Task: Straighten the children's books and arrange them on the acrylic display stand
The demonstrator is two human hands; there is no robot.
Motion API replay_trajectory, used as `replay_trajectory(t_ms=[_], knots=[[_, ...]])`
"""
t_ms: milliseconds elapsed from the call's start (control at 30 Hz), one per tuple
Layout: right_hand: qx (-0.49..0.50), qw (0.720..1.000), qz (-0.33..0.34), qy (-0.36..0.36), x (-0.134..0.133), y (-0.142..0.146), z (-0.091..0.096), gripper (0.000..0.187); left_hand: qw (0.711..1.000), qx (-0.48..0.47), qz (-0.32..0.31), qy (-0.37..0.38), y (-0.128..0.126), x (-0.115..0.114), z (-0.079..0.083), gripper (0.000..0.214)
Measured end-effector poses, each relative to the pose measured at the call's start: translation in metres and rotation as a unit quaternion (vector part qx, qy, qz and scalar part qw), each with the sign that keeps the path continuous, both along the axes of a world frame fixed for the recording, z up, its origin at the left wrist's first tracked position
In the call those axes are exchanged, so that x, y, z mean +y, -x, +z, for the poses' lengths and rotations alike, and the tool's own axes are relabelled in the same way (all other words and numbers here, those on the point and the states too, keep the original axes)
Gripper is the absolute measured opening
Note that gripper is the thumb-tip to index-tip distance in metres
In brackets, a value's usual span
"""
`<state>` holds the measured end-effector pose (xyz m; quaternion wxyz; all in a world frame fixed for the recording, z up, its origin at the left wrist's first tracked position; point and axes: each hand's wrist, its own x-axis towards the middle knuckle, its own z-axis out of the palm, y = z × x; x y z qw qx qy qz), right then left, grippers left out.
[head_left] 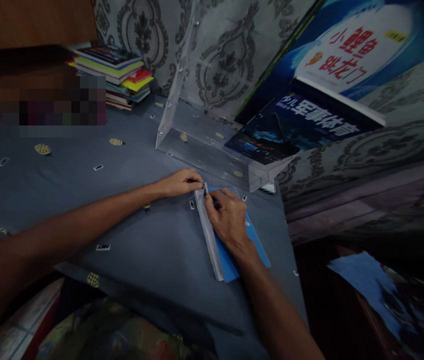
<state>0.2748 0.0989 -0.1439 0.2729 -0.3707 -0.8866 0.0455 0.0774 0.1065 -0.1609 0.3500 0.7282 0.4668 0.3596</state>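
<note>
A blue book [227, 262] with a thick white page edge along its left side lies on the dark grey tablecloth in front of me. At its upper left corner, the fingers of my left hand [180, 183] are pinched on the edge of the pages. My right hand [229, 212] rests over the upper part of the blue cover, its fingers curled and closed at the top of the page edge, close to the left fingertips. Part of the cover is hidden beneath the right hand and wrist.
A clear acrylic stand [204, 150] is behind the book. It holds a dark blue book [290, 122] and a larger blue picture book [350, 50]. A stack of books [116, 75] stands at the back left. The tablecloth's right edge [294, 255] drops off near my right arm.
</note>
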Motion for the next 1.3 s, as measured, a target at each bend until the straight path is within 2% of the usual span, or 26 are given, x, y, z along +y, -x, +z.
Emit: replay_trajectory(t_ms=[167,600,867,1300], knots=[[-0.011,1.0,-0.003,-0.005,0.0,0.0,0.0,0.03,0.999,-0.028,0.007,0.014,0.0,0.001,-0.001,0.022],[-0.026,0.999,0.002,-0.027,-0.001,0.002,-0.003,0.034,0.999,-0.024,0.013,0.026,-0.001,0.003,-0.004,0.015],[-0.018,1.0,0.003,-0.02,-0.001,0.001,-0.003,0.03,0.998,-0.032,0.021,0.049,0.0,0.007,-0.009,0.012],[-0.004,0.999,0.004,-0.04,0.0,0.0,-0.004,0.031,0.999,0.006,0.037,0.038,-0.002,0.006,-0.013,0.017]])
